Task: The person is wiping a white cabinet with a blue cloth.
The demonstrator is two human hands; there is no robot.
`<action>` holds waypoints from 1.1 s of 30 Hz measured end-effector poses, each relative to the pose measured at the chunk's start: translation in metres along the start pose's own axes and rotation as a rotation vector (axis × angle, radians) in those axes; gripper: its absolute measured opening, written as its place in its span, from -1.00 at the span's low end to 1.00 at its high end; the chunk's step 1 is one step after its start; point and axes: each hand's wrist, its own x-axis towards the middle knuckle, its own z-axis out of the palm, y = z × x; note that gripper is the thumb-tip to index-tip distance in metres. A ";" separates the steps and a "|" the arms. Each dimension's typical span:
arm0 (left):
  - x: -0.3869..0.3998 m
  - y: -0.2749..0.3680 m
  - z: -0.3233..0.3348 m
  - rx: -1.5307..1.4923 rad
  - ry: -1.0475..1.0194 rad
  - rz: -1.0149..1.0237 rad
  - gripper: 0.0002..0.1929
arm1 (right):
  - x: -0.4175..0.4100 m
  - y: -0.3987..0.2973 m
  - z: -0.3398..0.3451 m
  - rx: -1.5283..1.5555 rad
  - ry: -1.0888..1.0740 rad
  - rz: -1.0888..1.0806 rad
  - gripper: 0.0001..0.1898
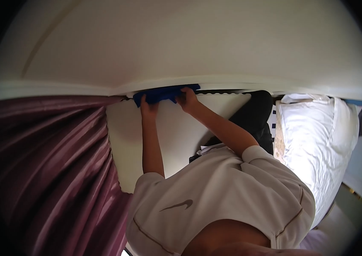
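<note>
A blue cloth [163,93] lies stretched sideways against the foot of a pale wall [200,41], along its white trim [232,82]. My left hand [149,108] holds the near edge of the cloth toward its left end, thumb pointing up over the fabric. Farther right, my right hand [188,100] grips it with bent fingers. Both forearms reach forward above a smooth off-white surface [129,134] with a dark scalloped border. Parts of the fingers are hidden behind the cloth or in shadow.
Purple curtain [56,153] folds hang on the left, beside the off-white surface. My bent leg in dark trousers [254,112] rests right of my arms. Beyond it is white bedding [315,128]. A faint brown streak [48,35] marks the wall at upper left.
</note>
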 end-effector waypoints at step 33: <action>-0.035 -0.230 0.100 0.443 -0.268 -0.392 -0.66 | -0.045 -0.155 -0.121 0.065 0.419 -0.646 -0.65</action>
